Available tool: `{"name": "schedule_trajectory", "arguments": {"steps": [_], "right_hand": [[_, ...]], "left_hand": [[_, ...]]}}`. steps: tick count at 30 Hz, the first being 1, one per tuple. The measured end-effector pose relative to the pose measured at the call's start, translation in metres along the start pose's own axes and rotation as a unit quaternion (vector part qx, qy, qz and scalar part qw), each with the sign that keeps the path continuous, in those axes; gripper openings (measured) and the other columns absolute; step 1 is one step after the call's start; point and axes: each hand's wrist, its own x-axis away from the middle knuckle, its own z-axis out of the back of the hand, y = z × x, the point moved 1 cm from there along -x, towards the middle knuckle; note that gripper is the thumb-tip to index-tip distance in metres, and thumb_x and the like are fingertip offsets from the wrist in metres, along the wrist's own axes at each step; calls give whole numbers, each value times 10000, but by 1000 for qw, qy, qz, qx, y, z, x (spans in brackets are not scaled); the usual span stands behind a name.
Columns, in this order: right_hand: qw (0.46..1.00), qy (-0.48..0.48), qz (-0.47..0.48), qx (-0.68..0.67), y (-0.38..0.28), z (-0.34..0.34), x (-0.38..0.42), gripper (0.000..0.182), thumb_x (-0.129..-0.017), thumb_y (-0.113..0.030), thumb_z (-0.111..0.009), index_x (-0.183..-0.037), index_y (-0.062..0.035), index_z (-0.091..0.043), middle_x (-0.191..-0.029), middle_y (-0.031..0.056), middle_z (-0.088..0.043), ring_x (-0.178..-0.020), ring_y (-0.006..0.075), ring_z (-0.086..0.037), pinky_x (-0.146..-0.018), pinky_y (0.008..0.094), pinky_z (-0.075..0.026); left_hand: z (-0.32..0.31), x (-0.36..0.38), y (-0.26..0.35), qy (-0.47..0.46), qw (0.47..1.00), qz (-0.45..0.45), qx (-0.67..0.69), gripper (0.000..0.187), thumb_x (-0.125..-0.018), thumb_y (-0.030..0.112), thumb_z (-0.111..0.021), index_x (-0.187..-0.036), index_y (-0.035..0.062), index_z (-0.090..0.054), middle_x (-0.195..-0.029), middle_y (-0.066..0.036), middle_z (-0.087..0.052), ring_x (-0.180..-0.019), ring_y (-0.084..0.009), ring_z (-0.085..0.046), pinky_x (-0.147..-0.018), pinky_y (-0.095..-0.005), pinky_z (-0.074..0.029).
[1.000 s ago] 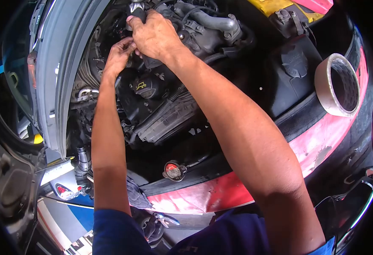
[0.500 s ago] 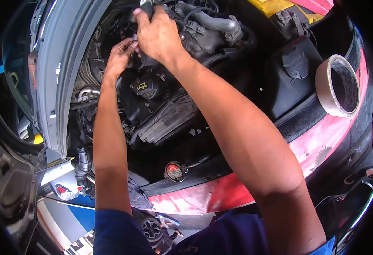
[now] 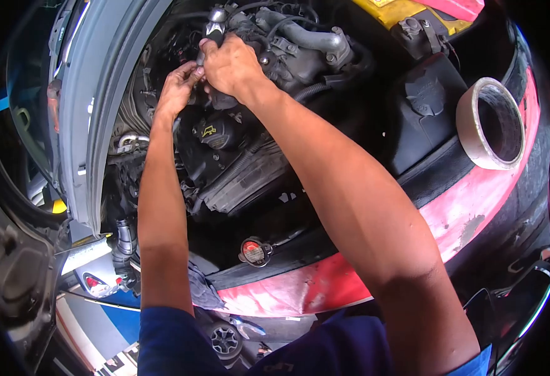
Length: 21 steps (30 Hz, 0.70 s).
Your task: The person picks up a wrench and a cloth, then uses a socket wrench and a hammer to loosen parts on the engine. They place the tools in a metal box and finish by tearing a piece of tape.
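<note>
My right hand [image 3: 230,66] is wrapped round a ratchet [image 3: 215,24] with a black grip and a shiny metal head, over the engine [image 3: 294,56]. Close beside it, my left hand [image 3: 178,89] pinches at the lower end of the tool, where the part between the fingertips is too small to make out. Below both hands sits a black oil filler cap [image 3: 217,130] with a yellow symbol.
A roll of tape [image 3: 469,128] stands on the red front edge [image 3: 441,216] at the right. The radiator cap [image 3: 255,251] is at the front centre. A yellow object [image 3: 381,11] lies at the top right, and the grey hood edge [image 3: 102,94] runs along the left.
The ratchet and my right hand have moved slightly down, and more of the metal head shows. The whole view has shifted a little.
</note>
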Motion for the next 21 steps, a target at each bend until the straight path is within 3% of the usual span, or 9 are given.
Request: {"name": "schedule_trajectory", "arguments": {"steps": [2, 7, 9, 11, 15, 18, 19, 21], "right_hand": [[997, 6, -39, -70, -7, -1, -1, 556, -997, -429, -521, -1174, 96, -565, -789, 222, -727, -814, 358, -747, -851, 438, -571], [988, 71, -9, -135, -12, -4, 3, 519, -1012, -401, -512, -1162, 93, -557, -771, 228, -719, -760, 372, -742, -815, 435, -587], [999, 36, 11, -3, -8, -1, 5, 523, -1011, -404, -513, -1170, 92, -561, -826, 253, -723, -815, 389, -739, -848, 446, -574], [999, 32, 8, 25, -6, 3, 2, 536, -1006, -418, -516, -1181, 87, -564, -891, 285, -718, -897, 420, -718, -890, 464, -553], [992, 57, -28, -112, -24, 7, 10, 564, -991, -453, -523, -1202, 69, -562, -1023, 358, -683, -1068, 503, -645, -965, 508, -506], [994, 51, -60, -72, -19, 3, 9, 560, -994, -446, -521, -1215, 66, -562, -1049, 359, -680, -1082, 493, -648, -968, 505, -508], [995, 42, -58, -64, -19, 4, 7, 566, -996, -444, -518, -1218, 75, -558, -1051, 358, -681, -1086, 485, -652, -967, 501, -510], [996, 26, -62, -51, -19, 6, 7, 579, -1001, -441, -514, -1223, 92, -552, -1054, 356, -683, -1096, 469, -658, -965, 495, -515]], "left_hand": [[0, -2, 0, 6, 1000, -15, -3, 177, -1043, 178, -592, -1016, 19, -663, -819, -11, -651, -740, -106, -602, -723, -273, -466], [0, -3, -10, 9, 998, -60, -4, 162, -1037, 163, -601, -1038, 15, -668, -845, -14, -662, -737, -105, -604, -733, -272, -466], [-1, -1, -7, -3, 1000, -18, 7, 156, -1037, 151, -597, -1044, 12, -667, -851, -16, -659, -748, -105, -598, -742, -268, -465], [-3, -3, 1, -5, 1000, -8, 9, 156, -1037, 147, -596, -1050, 9, -668, -857, -18, -660, -755, -104, -592, -745, -267, -462], [-1, 1, -3, 17, 999, -42, -21, 163, -1035, 146, -602, -1085, 10, -677, -879, -16, -670, -769, -104, -583, -752, -272, -464], [3, -1, -7, 4, 1000, 17, -25, 161, -1034, 137, -603, -1100, 13, -681, -884, -13, -672, -776, -104, -584, -759, -276, -467], [-3, -1, -3, 6, 1000, -19, 22, 155, -1032, 142, -609, -1082, 13, -677, -884, -18, -673, -762, -106, -579, -757, -282, -467], [-1, -1, -1, -7, 1000, 3, 2, 145, -1032, 145, -609, -1047, 14, -669, -883, -22, -672, -758, -106, -583, -747, -282, -466]]}}
